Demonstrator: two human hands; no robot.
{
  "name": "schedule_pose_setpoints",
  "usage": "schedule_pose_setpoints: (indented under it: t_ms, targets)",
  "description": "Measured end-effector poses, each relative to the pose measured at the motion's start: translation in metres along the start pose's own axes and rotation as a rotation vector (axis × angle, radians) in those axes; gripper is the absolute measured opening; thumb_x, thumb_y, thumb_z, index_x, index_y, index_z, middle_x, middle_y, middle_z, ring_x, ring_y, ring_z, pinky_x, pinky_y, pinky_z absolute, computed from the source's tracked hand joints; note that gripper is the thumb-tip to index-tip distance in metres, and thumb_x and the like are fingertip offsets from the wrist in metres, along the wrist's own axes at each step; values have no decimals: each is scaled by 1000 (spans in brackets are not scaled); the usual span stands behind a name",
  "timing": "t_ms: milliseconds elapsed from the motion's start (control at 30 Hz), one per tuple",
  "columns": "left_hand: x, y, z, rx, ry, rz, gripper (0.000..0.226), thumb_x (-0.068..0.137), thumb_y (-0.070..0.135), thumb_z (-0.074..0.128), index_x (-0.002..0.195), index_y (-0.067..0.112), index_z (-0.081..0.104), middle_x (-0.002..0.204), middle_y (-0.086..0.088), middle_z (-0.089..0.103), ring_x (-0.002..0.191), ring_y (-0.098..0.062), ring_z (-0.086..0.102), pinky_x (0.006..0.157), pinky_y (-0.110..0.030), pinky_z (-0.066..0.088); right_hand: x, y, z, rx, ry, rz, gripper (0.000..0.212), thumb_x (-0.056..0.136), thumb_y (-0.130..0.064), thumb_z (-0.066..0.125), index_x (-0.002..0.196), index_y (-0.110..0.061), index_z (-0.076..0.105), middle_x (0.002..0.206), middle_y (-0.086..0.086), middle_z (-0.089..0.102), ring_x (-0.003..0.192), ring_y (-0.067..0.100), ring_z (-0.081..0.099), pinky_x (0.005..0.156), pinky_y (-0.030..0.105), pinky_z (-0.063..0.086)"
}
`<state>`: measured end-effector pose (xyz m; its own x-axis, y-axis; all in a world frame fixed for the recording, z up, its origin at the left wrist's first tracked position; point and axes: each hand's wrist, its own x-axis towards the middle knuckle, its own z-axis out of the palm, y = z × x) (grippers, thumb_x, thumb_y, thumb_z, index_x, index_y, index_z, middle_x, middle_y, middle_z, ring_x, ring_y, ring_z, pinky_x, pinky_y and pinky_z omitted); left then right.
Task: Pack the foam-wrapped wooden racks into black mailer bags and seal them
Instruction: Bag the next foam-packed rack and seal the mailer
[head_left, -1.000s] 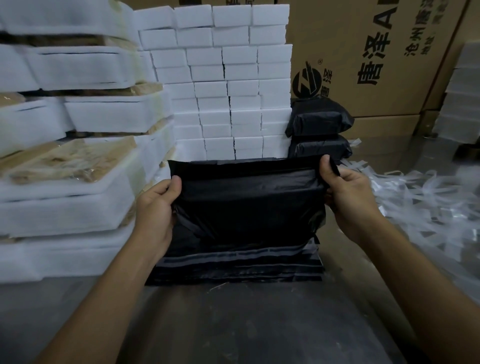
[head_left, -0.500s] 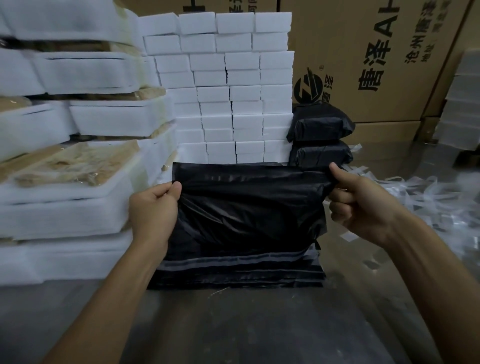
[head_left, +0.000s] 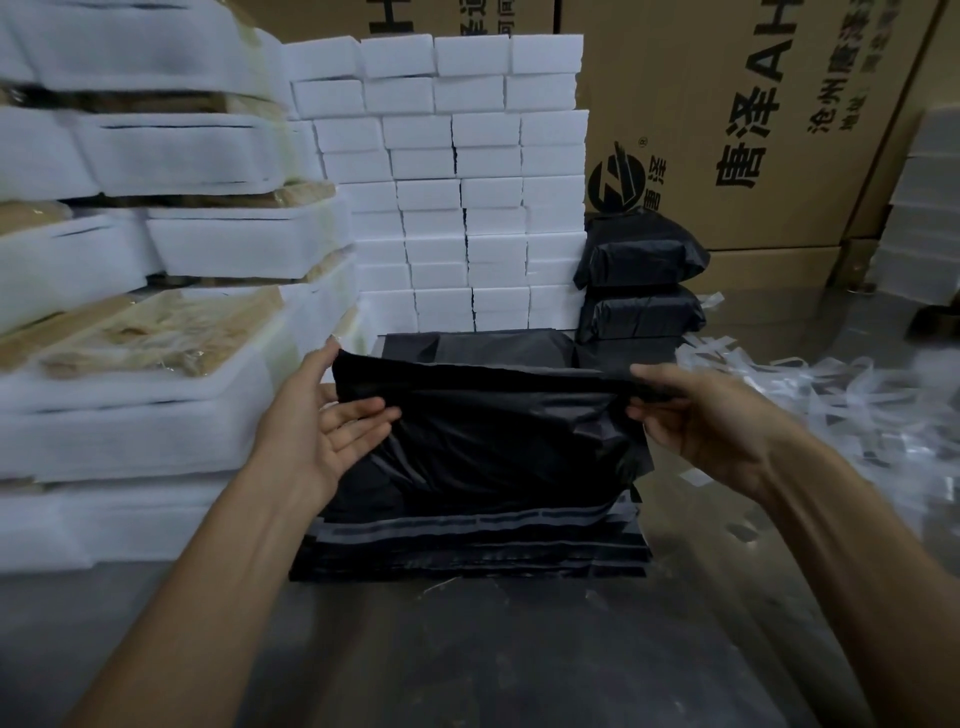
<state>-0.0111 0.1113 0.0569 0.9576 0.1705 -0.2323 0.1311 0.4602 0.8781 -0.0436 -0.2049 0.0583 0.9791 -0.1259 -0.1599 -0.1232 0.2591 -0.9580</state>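
I hold one black mailer bag (head_left: 498, 431) upright over a flat stack of black mailer bags (head_left: 467, 545) on the table. My right hand (head_left: 696, 421) pinches the bag's top edge at its right corner. At the left edge is my left hand (head_left: 327, 421), palm showing. Its fingers lie straight on the bag's front and its thumb stands beside the top left corner. Foam-wrapped wooden racks (head_left: 156, 364) are piled in tall stacks at the left, with wood showing through clear wrap between white foam layers.
A wall of white foam blocks (head_left: 467, 208) stands behind the bags. Two packed black bags (head_left: 639, 254) lie stacked to its right, against large cardboard boxes (head_left: 753, 104). Loose white strips (head_left: 810, 395) litter the right side. The grey table (head_left: 467, 654) stretches toward me.
My left hand has let go of the bag's left edge and turned palm out, fingers straightened. My right hand still pinches the top right corner, and the bag's top has sunk a little.
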Motion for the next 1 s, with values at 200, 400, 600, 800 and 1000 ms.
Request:
schedule_pose_setpoints:
  t_ms: [200, 400, 600, 800, 1000]
  targets:
    - [-2, 0, 0, -30, -30, -3, 23, 82, 25, 66, 99, 9, 62, 71, -8, 74, 72, -28, 75, 52, -29, 57, 0, 2, -4, -47, -110, -120, 10, 57, -12, 81, 66, -11, 78, 70, 1, 71, 59, 4, 65, 49, 12, 49]
    - [8, -5, -3, -78, -93, 13, 24, 81, -15, 57, 95, 4, 63, 94, -10, 70, 69, -17, 74, 58, -23, 58, 8, 10, -9, 31, -156, -179, 32, 64, -1, 74, 94, -11, 81, 73, 2, 72, 61, 8, 66, 51, 16, 49]
    - [19, -8, -6, -72, -40, 125, 35, 86, -19, 54, 114, 2, 63, 116, -20, 60, 89, -25, 70, 63, -26, 59, 15, 23, 1, -8, -12, -290, 35, 77, 4, 72, 109, -10, 73, 84, 4, 76, 70, 10, 71, 60, 18, 55]
    - [17, -12, -4, -16, -31, 250, 36, 91, -18, 42, 112, 3, 64, 99, -24, 56, 95, -36, 65, 64, -30, 60, 8, 36, 20, -896, 488, -836, 20, 87, -9, 73, 106, -14, 71, 104, 0, 60, 91, 16, 60, 77, 22, 46]
    - [11, -15, -1, 55, -31, 327, 41, 92, -17, 38, 117, 6, 62, 66, -5, 59, 63, -16, 68, 66, -30, 60, -13, 40, 86, -932, 183, -1135, 7, 89, -11, 69, 95, -13, 72, 93, -2, 61, 70, 14, 60, 68, 40, 55]
